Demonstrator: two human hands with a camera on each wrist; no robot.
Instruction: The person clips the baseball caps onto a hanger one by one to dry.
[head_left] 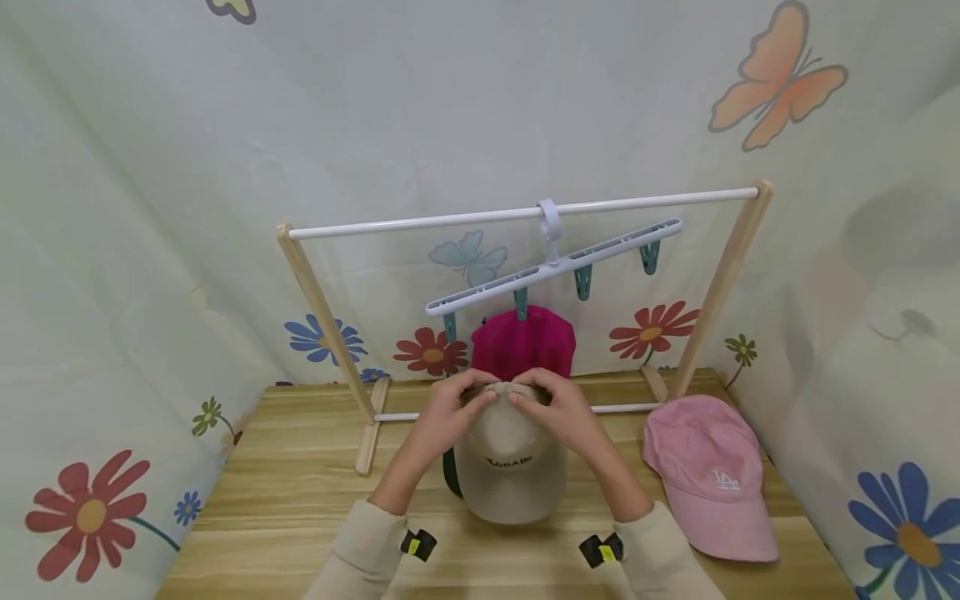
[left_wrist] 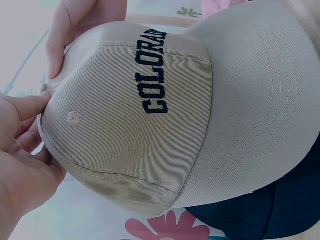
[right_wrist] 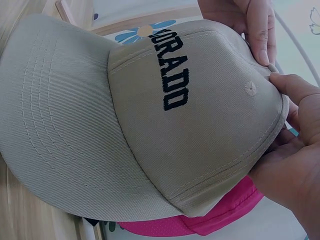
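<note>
A beige baseball cap [head_left: 510, 487], with dark COLORADO lettering across its front, hangs brim down between my two hands. My left hand [head_left: 447, 412] pinches the top of its crown, thumb in front and fingers behind. On the other side of the crown's top button, my right hand [head_left: 561, 414] pinches it the same way. Just behind stands a magenta cap [head_left: 525, 342], overlapped at its top by a teal clip [head_left: 521, 304] of the white hanger [head_left: 480, 292]. Part of a dark navy cap [left_wrist: 260, 210] shows past the beige brim; the rest is hidden.
The hanger hooks over the white bar [head_left: 420, 222] of a wooden-legged rack [head_left: 716, 292], tilted up to the right. Other teal clips [head_left: 582, 283] hang along it. A pink LA cap [head_left: 705, 450] lies at the right of the wooden table [head_left: 285, 500]. Flowered cloth [head_left: 150, 250] surrounds the table.
</note>
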